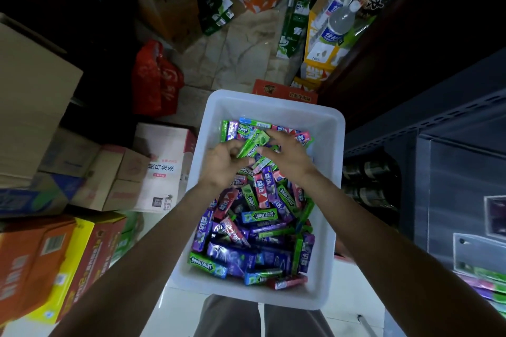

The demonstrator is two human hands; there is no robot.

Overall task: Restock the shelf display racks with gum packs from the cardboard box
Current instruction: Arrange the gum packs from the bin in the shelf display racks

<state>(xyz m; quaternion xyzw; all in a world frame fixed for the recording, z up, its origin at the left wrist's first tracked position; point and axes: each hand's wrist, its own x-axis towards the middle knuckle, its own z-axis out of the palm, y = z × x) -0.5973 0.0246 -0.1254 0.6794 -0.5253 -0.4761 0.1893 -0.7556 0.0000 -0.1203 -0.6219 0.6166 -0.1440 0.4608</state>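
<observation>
Two hands reach into a white plastic bin [332,123] heaped with gum packs [260,216]. The left hand [223,163] pinches green Doublemint packs [250,146]; the right hand [287,154] hovers alongside, fingers spread and relaxed.

You are in a small shop's stock corner: stacked cardboard cartons [35,96] of drinks crowd the tiled floor [232,55], bottled water [339,19] sits on printed cases, a dark metal shelf [438,117] stands at your right, and a white bin [273,107] holds loose gum packs [260,216].
</observation>
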